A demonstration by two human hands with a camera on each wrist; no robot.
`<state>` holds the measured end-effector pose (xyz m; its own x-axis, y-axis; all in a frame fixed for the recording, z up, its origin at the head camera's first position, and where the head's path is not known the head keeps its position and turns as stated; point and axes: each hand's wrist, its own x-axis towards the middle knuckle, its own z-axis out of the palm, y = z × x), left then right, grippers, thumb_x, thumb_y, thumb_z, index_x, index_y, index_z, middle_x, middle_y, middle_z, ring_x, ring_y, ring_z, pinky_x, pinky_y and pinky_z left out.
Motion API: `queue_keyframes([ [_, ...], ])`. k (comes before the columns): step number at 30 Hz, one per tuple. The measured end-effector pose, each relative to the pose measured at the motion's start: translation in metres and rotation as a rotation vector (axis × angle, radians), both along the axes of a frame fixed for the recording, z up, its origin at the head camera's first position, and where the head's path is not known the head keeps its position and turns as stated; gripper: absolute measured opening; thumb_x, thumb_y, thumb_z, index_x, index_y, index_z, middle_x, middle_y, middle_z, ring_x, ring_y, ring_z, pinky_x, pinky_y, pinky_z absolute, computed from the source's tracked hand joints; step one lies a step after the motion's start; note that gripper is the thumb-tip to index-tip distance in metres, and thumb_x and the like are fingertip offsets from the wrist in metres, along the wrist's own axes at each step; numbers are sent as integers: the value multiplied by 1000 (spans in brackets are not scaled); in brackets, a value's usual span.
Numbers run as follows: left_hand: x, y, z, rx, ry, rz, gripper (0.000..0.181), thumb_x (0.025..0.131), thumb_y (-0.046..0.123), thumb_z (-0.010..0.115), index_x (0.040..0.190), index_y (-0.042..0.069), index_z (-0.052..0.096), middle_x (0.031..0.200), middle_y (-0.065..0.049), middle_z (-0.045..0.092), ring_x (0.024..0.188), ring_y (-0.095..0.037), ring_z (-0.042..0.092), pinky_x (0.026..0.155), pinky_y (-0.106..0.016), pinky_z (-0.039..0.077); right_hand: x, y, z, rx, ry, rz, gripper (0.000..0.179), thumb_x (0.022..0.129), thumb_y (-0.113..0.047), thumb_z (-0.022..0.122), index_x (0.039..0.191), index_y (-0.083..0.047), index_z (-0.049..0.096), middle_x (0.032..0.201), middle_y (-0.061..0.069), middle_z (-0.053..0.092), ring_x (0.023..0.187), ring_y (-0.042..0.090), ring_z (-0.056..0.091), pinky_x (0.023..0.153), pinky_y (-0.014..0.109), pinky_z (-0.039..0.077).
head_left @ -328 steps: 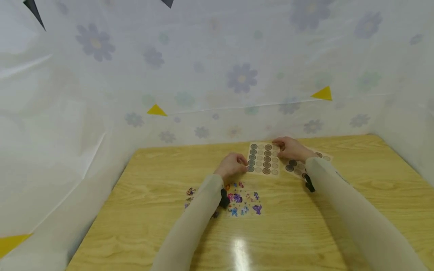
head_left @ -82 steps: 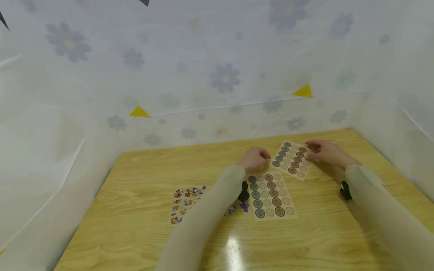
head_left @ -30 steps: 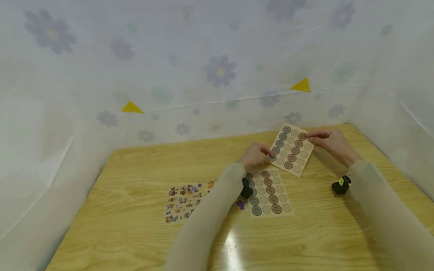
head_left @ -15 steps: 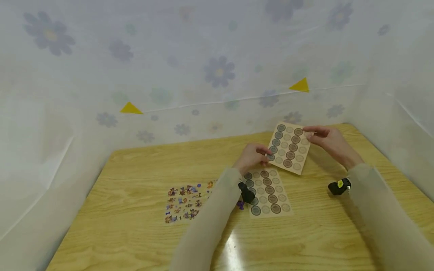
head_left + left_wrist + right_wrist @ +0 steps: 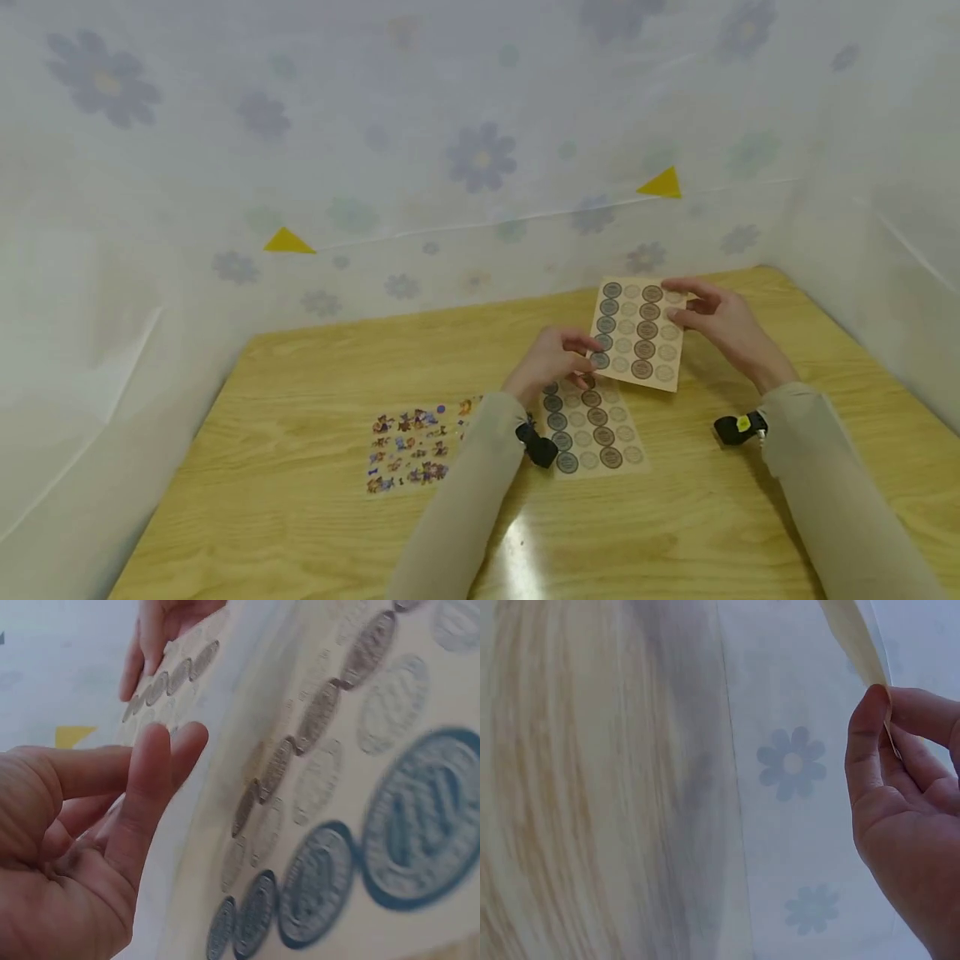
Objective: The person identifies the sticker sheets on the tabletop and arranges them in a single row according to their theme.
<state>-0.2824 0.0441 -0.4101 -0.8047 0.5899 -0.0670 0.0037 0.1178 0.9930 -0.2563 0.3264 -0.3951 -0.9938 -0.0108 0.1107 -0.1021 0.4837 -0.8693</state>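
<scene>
A cream sticker sheet (image 5: pixel 636 333) with columns of dark and pale round seals is raised and tilted between the two hands in the head view. My left hand (image 5: pixel 551 360) pinches its lower left edge between thumb and fingers. At the upper right edge, my right hand (image 5: pixel 723 329) pinches it, and the right wrist view shows the sheet edge-on between thumb and fingertips. A second sheet of round seals (image 5: pixel 596 433) lies flat on the table below, its top partly hidden by the left hand and the raised sheet.
Left of the left sleeve lies a clear sheet of small colourful cartoon stickers (image 5: pixel 408 448), partly covered by the forearm. The wood-grain table (image 5: pixel 315 367) meets a white flower-patterned curtain (image 5: pixel 405 150) at the back. Yellow triangles (image 5: pixel 289 241) mark the curtain.
The sheet of seals, flat on the table at 2.7 s ago, is now lifted and turned more upright, gripped by both hands. Earlier, the other seal sheet moved down beside the cartoon stickers.
</scene>
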Motion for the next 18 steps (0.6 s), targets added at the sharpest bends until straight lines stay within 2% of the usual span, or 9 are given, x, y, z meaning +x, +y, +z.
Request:
queue_keyframes([
  [6,6,-3,-6,38,-71,-16,23,90,-7,65,111,1,70,89,-15,63,86,-39,70,65,-44,58,2,-1,-2,33,0,14,49,98,-29,62,145,-20,50,120,15,63,93,15,62,80,31,50],
  [9,8,-5,-7,58,-82,-31,22,91,-6,65,111,1,69,90,-16,64,87,-39,70,66,-45,58,2,-2,-4,32,6,9,48,98,-27,63,144,-20,51,120,13,63,92,15,62,79,31,50],
  [15,13,-7,-8,41,-105,-45,21,91,-3,66,112,2,69,93,-14,69,87,-36,71,70,-49,58,1,-6,-7,46,1,24,50,95,-27,67,142,-21,53,116,11,64,90,18,60,80,36,48],
  [18,15,-6,-8,39,-113,-49,21,91,0,67,112,3,71,95,-12,68,89,-36,70,72,-49,57,3,-7,-7,51,5,24,49,96,-26,66,143,-20,53,115,12,65,91,18,61,81,37,47],
])
